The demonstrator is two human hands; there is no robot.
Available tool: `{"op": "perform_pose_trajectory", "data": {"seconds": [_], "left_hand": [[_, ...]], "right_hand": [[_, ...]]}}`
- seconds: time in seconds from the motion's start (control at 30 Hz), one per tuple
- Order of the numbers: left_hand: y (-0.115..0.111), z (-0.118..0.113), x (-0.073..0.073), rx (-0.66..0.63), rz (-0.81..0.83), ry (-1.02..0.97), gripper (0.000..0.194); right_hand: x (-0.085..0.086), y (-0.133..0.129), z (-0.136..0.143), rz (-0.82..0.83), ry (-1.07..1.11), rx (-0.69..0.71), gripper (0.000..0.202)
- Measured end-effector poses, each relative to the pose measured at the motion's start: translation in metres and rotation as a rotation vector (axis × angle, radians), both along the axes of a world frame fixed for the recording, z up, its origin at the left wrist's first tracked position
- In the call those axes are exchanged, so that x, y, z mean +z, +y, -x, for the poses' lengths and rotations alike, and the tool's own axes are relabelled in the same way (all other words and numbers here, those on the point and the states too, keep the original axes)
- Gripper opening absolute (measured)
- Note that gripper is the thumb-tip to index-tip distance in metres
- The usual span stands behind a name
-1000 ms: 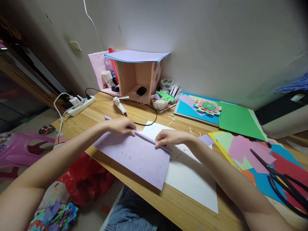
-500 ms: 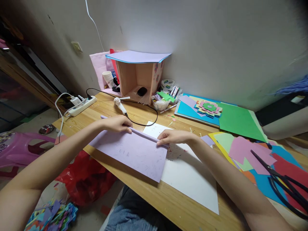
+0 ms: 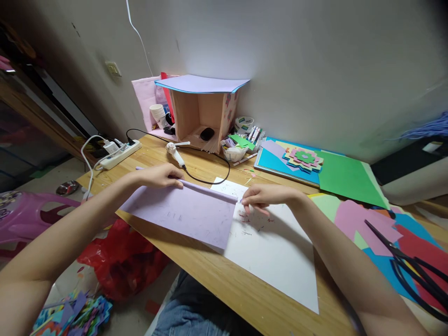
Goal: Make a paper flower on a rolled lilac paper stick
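Leftward on the wooden table, the purple sheet has slid along with the left hand, while the right hand has come off its rolled far edge to the right. The table runs out of view at the near right. On it stands an open box at the far side; the dark object inside is hard to make out. White paper lies to the right, its left part covered by the purple sheet. That sheet lies at the near left, its left corner at the table's edge, the roll partly hidden by the left hand. There, thumb and fingers pinch the roll. Right thumb and forefinger nearly meet near the roll's right end, other fingers loosely curled; I cannot tell whether they grip anything. Scissors at right have handles cut off by the frame.
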State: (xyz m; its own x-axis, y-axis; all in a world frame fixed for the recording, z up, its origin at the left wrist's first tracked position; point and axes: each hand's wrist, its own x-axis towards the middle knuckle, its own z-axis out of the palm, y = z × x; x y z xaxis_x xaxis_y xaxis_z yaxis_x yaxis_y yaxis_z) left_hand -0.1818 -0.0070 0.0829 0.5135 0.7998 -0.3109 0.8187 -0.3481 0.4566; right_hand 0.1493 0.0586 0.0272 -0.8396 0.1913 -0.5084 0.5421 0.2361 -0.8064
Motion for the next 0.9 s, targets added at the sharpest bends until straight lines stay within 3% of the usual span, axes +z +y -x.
{"op": "perform_pose_trajectory", "data": {"seconds": [0.1,0.17,0.27,0.37,0.5,0.6,0.7,0.8,0.9], "left_hand": [[-0.002,0.004,0.002,0.023,-0.010,-0.005,0.031],[0.000,0.001,0.000,0.009,-0.013,-0.022,0.030],[0.004,-0.012,-0.004,-0.029,-0.017,-0.031,0.026],[0.008,-0.026,-0.006,-0.063,-0.024,-0.008,0.023],[0.007,-0.037,-0.001,-0.089,-0.015,0.011,0.020],[0.005,-0.040,0.005,-0.083,-0.025,0.089,0.017],[0.002,-0.047,0.012,-0.067,-0.135,0.183,0.016],[-0.021,-0.051,0.019,-0.073,-0.389,0.171,0.017],[-0.081,-0.048,0.019,0.104,-0.710,0.022,0.027]], "right_hand": [[0.006,0.013,-0.019,-0.263,-0.011,-0.192,0.037],[0.011,0.013,-0.022,-0.355,0.041,-0.230,0.039],[0.018,-0.004,-0.006,-0.301,0.174,-0.120,0.046],[0.016,-0.029,0.021,-0.336,0.240,-0.064,0.038],[0.003,-0.048,0.042,-0.507,0.266,-0.114,0.026],[-0.008,-0.051,0.045,-0.515,0.262,-0.167,0.026],[-0.012,-0.052,0.045,-0.473,0.235,-0.225,0.027],[-0.009,-0.056,0.045,-0.402,0.244,-0.278,0.022],[-0.001,-0.064,0.045,-0.359,0.309,-0.314,0.019]]}}
